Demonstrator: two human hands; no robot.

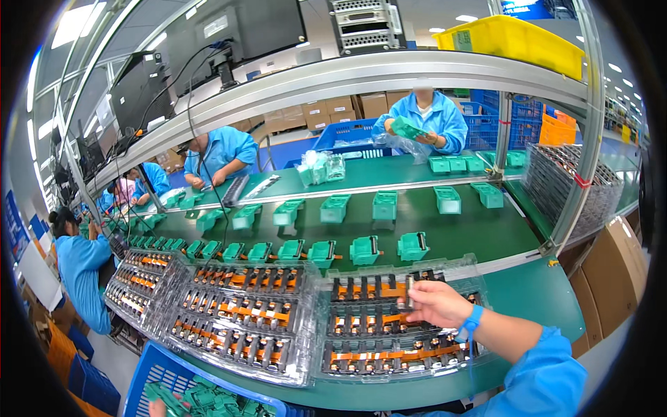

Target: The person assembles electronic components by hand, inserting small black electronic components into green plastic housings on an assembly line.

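Note:
My right hand (439, 304) is closed, pinching a small dark part (410, 295) above the clear plastic tray (445, 375) in front of me. Rows of small black parts with orange flex ribbons (379, 358) fill that tray. A blue band circles my right wrist. At the lower left edge my left hand (159, 409) shows only in part, its fingers against a green plastic part (174, 402) over a blue basket (149, 375). More green plastic pieces (215, 399) lie heaped in that basket.
Two similar filled trays (240, 323) (142, 281) sit to the left. Green housings (365, 250) stand in rows along the green conveyor (465, 233) beyond. A metal frame (583, 153) rises at the right beside stacked trays (566, 184) and cardboard boxes (611, 278). Co-workers (424, 121) sit opposite.

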